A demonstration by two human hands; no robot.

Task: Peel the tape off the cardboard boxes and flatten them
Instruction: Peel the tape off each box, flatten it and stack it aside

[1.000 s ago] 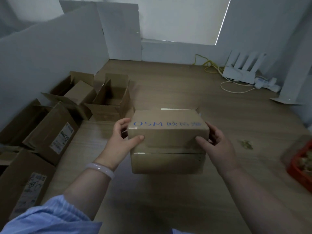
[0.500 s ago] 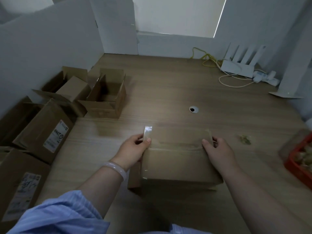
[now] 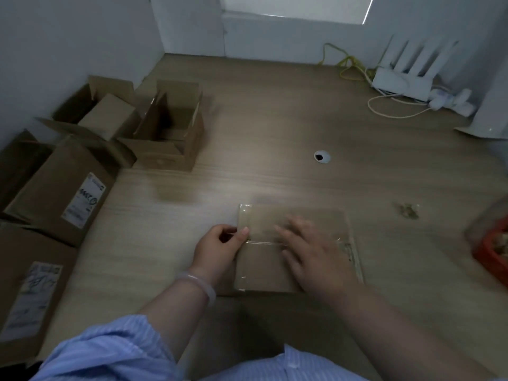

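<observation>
A small brown cardboard box (image 3: pixel 264 270) lies on the wooden table in front of me, its top sealed with clear tape (image 3: pixel 246 215). My left hand (image 3: pixel 220 246) grips the box's left edge, thumb on the tape strip near the seam. My right hand (image 3: pixel 313 254) lies over the box top with fingers spread and straight, blurred by motion. A loose end of tape sticks up at the box's far left corner.
Several open and labelled cardboard boxes (image 3: pixel 167 130) crowd the left side by the white wall. A cable hole (image 3: pixel 322 157) sits mid-table. A white router (image 3: pixel 401 83) with cables stands far right. A red basket (image 3: pixel 492 248) is at the right edge, tape scraps (image 3: pixel 406 211) nearby.
The box was lifted and turned, then set down on the table. My right hand left the box's right edge and moved across onto its top. My left hand stays at the left edge.
</observation>
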